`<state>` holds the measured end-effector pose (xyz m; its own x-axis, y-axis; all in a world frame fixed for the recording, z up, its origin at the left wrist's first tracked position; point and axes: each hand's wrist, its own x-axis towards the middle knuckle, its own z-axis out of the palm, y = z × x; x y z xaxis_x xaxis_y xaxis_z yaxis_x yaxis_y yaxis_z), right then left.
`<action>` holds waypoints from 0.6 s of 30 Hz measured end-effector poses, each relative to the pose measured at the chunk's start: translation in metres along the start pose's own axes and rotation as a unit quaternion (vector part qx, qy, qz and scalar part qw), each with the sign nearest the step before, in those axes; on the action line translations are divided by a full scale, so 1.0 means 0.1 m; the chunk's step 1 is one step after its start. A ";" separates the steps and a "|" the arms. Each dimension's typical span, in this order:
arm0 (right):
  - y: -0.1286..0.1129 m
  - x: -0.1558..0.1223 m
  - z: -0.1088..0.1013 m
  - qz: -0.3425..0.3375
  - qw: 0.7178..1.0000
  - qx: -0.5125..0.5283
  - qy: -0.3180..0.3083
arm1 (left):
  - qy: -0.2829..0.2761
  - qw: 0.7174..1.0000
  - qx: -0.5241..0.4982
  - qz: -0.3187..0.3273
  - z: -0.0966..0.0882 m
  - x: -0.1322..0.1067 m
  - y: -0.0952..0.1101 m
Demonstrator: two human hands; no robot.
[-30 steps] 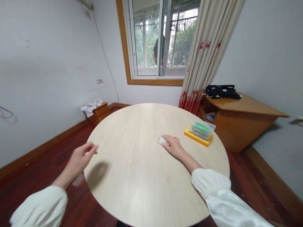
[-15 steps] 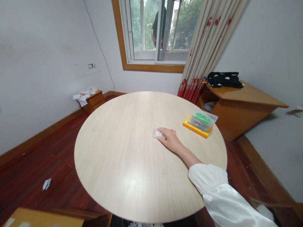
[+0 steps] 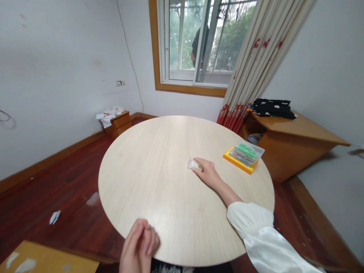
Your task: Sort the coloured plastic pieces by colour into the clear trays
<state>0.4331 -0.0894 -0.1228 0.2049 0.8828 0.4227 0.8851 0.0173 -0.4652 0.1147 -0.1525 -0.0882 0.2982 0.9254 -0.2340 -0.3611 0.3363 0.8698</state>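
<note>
My right hand [image 3: 208,173] rests on the pale round table [image 3: 159,178], with thumb and fingers closed around the sides of a small clear plastic box [image 3: 193,164]. Something whitish shows inside the box, and a bit of brown lies by the fingers; I cannot make out either. At the table's near edge my left hand [image 3: 140,240] is curled into a loose fist, apart from the box, with nothing visible in it. Right of my right hand sits a yellow case [image 3: 239,163] with a clear lid [image 3: 256,150] tilted over it, and green and grey pieces under the lid.
A wooden desk [image 3: 307,129] with a folded black spotted cloth [image 3: 274,108] stands at the right. Behind the table are a window and a long curtain [image 3: 250,68]. A low drawer cabinet [image 3: 121,122] holds papers at the left. Cardboard [image 3: 48,259] lies at the lower left.
My left hand has come into view at the table's near edge. My right hand stays on the clear box. The whole view has shifted slightly, so the room sits lower and further right.
</note>
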 end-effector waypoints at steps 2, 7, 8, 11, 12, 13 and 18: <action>-0.01 0.01 0.02 -0.002 1.000 0.003 0.006 | -0.063 0.992 0.078 0.074 0.44 0.37 0.11; 0.00 0.03 0.09 -0.006 0.997 0.071 0.022 | -0.252 0.882 0.328 0.225 1.21 1.46 0.23; 0.01 0.04 0.11 -0.008 0.996 0.087 0.026 | -0.276 0.856 0.358 0.249 1.27 1.66 0.18; 0.02 0.07 0.16 -0.004 0.993 0.111 0.031 | -0.344 0.781 0.450 0.264 1.29 2.13 -0.03; 0.03 0.07 0.18 0.005 0.993 0.117 0.033 | -0.362 0.765 0.468 0.254 1.26 2.23 -0.10; 0.03 0.07 0.20 0.015 0.992 0.123 0.032 | -0.378 0.750 0.482 0.250 1.23 2.31 -0.15; 0.06 0.05 0.28 0.064 0.988 0.136 0.032 | -0.359 0.752 0.470 0.291 1.13 2.43 -0.28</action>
<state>0.4273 -0.0718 -0.1456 0.3411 0.8547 0.3913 0.7070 0.0411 -0.7060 0.2976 0.0433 -0.1203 0.8531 0.4223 0.3064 0.0687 -0.6731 0.7364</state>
